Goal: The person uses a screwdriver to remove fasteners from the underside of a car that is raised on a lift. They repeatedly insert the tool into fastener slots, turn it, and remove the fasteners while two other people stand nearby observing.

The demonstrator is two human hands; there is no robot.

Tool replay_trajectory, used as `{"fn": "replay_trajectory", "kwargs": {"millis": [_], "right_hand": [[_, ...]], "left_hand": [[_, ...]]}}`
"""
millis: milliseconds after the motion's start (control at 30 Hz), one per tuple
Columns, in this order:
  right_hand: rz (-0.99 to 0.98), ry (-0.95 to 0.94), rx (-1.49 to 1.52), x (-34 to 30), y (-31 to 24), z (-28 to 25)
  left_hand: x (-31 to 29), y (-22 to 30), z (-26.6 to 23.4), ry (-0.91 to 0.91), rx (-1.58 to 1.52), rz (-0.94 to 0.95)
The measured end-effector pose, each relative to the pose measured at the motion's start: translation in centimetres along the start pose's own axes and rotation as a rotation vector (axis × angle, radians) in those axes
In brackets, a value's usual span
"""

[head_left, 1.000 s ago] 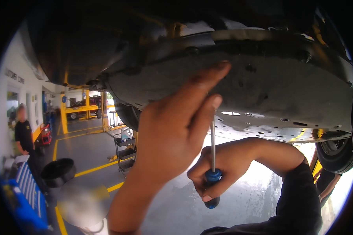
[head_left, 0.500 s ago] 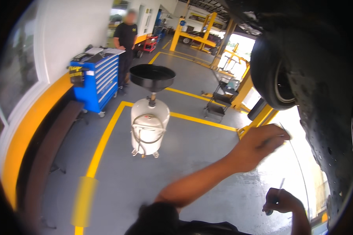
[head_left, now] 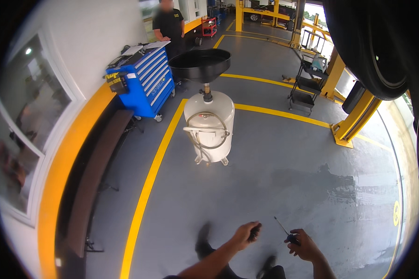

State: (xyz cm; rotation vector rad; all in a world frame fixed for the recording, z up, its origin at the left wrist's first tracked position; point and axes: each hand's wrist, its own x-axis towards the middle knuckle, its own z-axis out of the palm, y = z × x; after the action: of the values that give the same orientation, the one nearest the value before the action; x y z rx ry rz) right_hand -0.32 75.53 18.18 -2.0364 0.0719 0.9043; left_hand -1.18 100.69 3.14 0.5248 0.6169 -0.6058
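Gripping a screwdriver (head_left: 292,239) by its dark, rounded handle, the right hand (head_left: 305,247) has its fingers bent around the grip, with the thin, straight metal shaft slanting up and to the left over the floor. Just beside it on the left, the left hand (head_left: 241,236) is curled narrow; a dark shape (head_left: 254,231) shows at its fingers, too small to identify, and I cannot tell whether it is held. Both hands are well above the grey floor (head_left: 265,186), which is smooth and painted, with a glossy, wet-looking patch (head_left: 337,183) to the right and straight yellow stripes (head_left: 153,176).

Farther out stands a rounded white drum (head_left: 221,107) on short feet, a thin hose looped across its front. A wide, shallow black pan (head_left: 201,69) sits above it on a narrow metal neck. To the left are a boxy blue drawer cabinet (head_left: 144,90), papers on its top, and a long, flat brown seat (head_left: 100,181) beside the wall's yellow band (head_left: 60,186). Behind the cabinet is a person (head_left: 168,22) in a dark top. To the right are a dark tiered cart (head_left: 307,86), a squared yellow post (head_left: 358,116) and, at the upper right, a round black tyre (head_left: 381,69).
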Motion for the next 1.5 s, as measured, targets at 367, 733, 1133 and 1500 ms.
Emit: {"fn": "replay_trajectory", "kwargs": {"millis": [367,733,1133,1500], "right_hand": [[-0.816,-0.042,-0.815,-4.4,-11.4,-15.1],[-1.816,0.313,-0.836,-20.8,-16.7,-17.0],[-2.024,0.076,-1.095,-29.9,-16.3,-25.8],[-1.966,-0.029,-1.144,-32.5,-17.7,-29.6]], "left_hand": [[-13.3,-12.2,0.5,0.165,-0.31,0.767],[-20.0,-15.0,8.1,0.375,0.063,1.7],[-31.9,-25.0,40.1,0.766,1.119,2.677],[-36.3,-29.6,51.2,1.26,1.105,2.75]]}}
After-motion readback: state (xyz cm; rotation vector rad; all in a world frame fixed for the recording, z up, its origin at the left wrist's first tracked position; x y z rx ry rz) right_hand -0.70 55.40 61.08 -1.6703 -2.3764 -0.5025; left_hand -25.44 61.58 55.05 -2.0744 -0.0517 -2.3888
